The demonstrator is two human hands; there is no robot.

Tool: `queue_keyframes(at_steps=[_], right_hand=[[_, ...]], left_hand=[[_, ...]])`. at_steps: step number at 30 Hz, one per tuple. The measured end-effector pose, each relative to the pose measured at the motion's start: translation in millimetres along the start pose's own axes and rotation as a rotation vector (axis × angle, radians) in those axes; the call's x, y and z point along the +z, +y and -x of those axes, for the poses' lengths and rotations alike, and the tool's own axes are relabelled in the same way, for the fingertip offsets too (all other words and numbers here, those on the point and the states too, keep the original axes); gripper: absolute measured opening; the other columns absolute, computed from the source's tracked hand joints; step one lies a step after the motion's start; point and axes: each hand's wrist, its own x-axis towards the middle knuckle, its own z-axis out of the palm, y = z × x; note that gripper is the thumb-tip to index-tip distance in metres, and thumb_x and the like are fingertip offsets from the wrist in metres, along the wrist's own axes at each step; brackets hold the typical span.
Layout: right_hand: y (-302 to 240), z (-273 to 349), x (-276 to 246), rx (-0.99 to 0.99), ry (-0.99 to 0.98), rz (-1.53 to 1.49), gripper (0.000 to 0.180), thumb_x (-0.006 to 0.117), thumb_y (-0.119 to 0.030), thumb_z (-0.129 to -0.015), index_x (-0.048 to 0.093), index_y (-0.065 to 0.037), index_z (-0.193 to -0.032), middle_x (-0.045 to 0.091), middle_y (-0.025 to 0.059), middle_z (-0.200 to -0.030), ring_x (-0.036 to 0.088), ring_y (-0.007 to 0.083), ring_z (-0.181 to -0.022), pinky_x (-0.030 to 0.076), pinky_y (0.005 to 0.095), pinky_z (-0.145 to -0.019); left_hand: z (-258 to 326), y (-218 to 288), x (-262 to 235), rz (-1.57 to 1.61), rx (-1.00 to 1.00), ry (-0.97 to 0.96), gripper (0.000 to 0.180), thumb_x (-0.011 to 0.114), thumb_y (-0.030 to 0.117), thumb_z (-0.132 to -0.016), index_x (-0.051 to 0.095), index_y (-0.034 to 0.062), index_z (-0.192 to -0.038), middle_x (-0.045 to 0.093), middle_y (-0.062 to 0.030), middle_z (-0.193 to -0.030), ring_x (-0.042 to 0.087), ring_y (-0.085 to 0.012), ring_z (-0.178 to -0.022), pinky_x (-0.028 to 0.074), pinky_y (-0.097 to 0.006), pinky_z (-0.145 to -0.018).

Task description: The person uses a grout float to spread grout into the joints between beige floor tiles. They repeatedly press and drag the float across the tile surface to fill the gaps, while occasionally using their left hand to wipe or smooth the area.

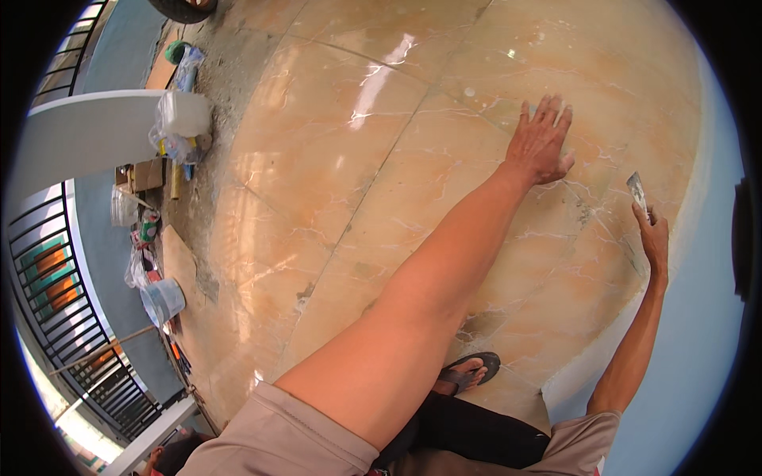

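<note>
My left hand (542,143) reaches far out over the glossy beige floor tiles (381,230), its fingers spread. It looks to lie on the tile surface, palm down, holding nothing. Close to the pale blue wall on the right, my right hand (655,238) is closed round a putty knife (636,190). The knife's flat metal blade points up and away from me, and most of its handle is hidden in my fingers. Dark joint lines and whitish smears cross the tiles between the two hands.
My foot in a black flip-flop (476,370) rests on the tiles below. The blue wall (702,317) borders the right. Along the left stand a clear plastic bucket (163,302), a cardboard sheet (181,258), plastic bags (181,115) and a black railing (59,278). A wheel (184,8) shows at the top.
</note>
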Motion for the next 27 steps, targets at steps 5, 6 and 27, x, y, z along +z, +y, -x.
queue_keyframes(at_steps=[5,6,27], right_hand=[[-28.3,-8.4,37.6,-0.116,-0.074,0.029,0.051,0.070,-0.049,-0.097,0.073,0.000,-0.109,0.050,-0.0015,-0.074,0.043,0.0122,-0.069,0.036,0.0328,-0.062],[-38.2,-9.8,47.3,-0.142,-0.081,0.034,0.050,0.070,-0.048,-0.097,0.073,0.000,-0.112,0.051,-0.0012,-0.075,0.045,0.0125,-0.069,0.037,0.0326,-0.063],[-355.1,76.4,156.6,-1.243,-0.274,0.111,0.031,0.075,-0.027,-0.089,0.074,-0.007,-0.112,0.073,0.0187,-0.096,0.069,0.0373,-0.093,0.055,0.0476,-0.085]], left_hand=[[5.0,-32.9,-38.1,-0.151,0.085,-0.277,0.044,0.064,0.038,-0.090,0.068,0.0097,-0.123,0.064,-0.0147,-0.133,0.058,-0.0311,-0.131,0.036,-0.060,-0.115],[8.9,-38.8,-47.0,-0.166,0.121,-0.244,0.040,0.065,0.034,-0.090,0.069,0.0071,-0.120,0.068,-0.0164,-0.126,0.064,-0.0311,-0.122,0.043,-0.057,-0.108],[162.7,-64.6,-263.2,0.215,-0.496,-0.427,0.035,0.058,0.028,-0.102,0.073,-0.0028,-0.099,0.072,-0.0104,-0.084,0.063,-0.0185,-0.076,0.051,-0.036,-0.071]])
